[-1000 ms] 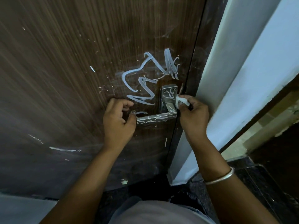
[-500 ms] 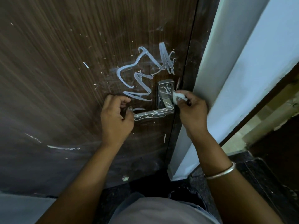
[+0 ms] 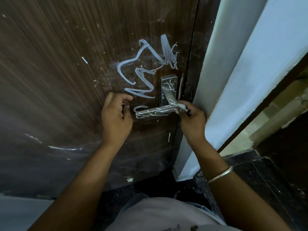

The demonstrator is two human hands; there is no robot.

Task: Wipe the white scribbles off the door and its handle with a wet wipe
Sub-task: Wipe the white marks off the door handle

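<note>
head view: your right hand [image 3: 191, 120] pinches the wet wipe [image 3: 182, 107] between curled fingers and presses it to the handle [image 3: 155, 112] at the bend where the lever meets its plate. thin white lines cover the lever and plate. your left hand [image 3: 116, 117] is curled with nothing in it, just beside the lever's free end; whether it touches the lever, you cannot tell. the big white scribbles [image 3: 143, 72] sit on the door [image 3: 58, 80] above and left of the handle. a bangle [image 3: 220, 175] rings your right wrist.
</note>
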